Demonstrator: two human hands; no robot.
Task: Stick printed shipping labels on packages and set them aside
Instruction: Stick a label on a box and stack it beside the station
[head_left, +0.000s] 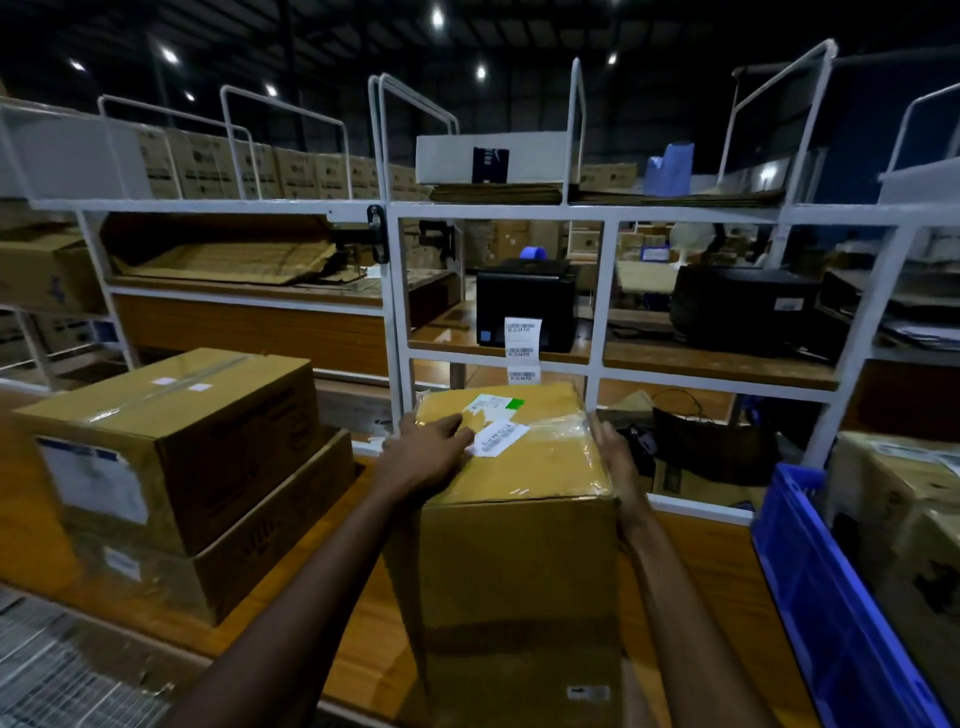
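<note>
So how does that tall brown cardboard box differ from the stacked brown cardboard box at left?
The tall box stands alone, left hand on top, right hand beside; the stacked box rests untouched on another carton. The tall box's labels sit on top; the stacked box's big label on its side. Both taped.

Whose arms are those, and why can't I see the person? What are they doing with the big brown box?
The camera sits on the person's head, looking forward and down, so you see only their arms. The left hand lies flat on top of a tall brown cardboard box, touching a white paper label. The right hand rests flat against the box's right side. The box stands on a wooden table. Behind it, a black label printer has a strip of white labels hanging out. Two stacked brown cardboard boxes sit left, a blue plastic crate right.
</note>
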